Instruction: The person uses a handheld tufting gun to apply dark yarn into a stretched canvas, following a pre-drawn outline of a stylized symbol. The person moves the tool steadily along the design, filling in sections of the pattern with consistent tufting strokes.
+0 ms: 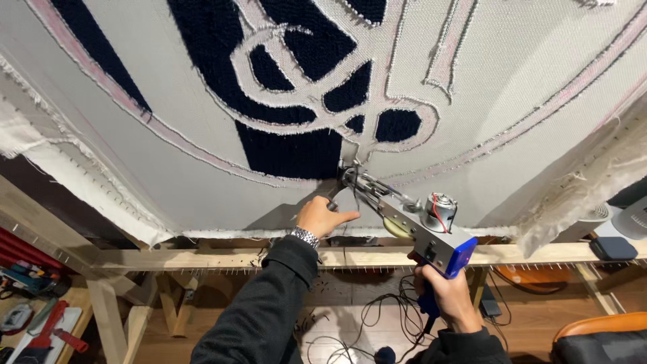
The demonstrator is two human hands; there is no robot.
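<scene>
At centre frame the tufting gun [411, 219] presses its needle into the stretched cloth [168, 87], the right hand [448, 293] closed around its blue handle, the left hand [323, 217] gripping its front handle. Several navy patches [290, 152] are filled; most of the outlined design looks bare.

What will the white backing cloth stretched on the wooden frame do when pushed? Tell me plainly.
The white backing cloth looks taut across the wooden frame, so it would probably give slightly and spring back. Its frayed loose edge hangs limp, suggesting it is floppy once unstretched. The left hand braces near the tufting gun's tip, hinting the cloth flexes under pressure.
</scene>
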